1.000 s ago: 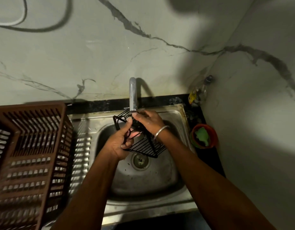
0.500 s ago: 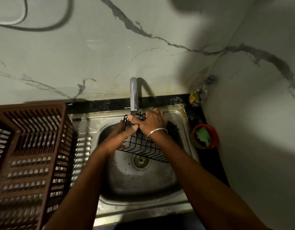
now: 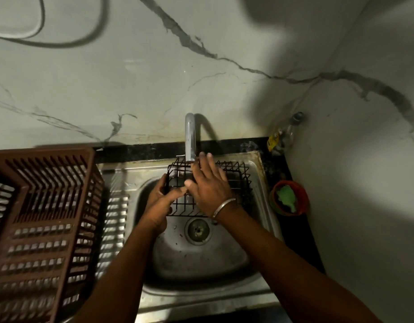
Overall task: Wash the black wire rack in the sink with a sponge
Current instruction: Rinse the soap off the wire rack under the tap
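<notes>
The black wire rack [image 3: 236,178] lies level over the far half of the steel sink [image 3: 201,259], right under the grey tap [image 3: 190,136]. My left hand [image 3: 160,203] grips the rack's left side, fingers curled around its wires. Laid flat on the rack with its fingers spread, my right hand [image 3: 209,185] holds nothing that I can see; its fingertips almost reach the tap's spout. A green sponge [image 3: 286,198] sits in a small red bowl [image 3: 301,197] on the black counter, right of the sink.
A large brown plastic crate [image 3: 38,229] stands on the drainboard at the left. A clear bottle [image 3: 285,134] stands in the back right corner against the marble wall. The drain [image 3: 198,230] lies below the rack.
The rack has swung from a tilted, corner-down hold to lying flat and wide under the tap. My right hand has opened out and now rests flat on it.
</notes>
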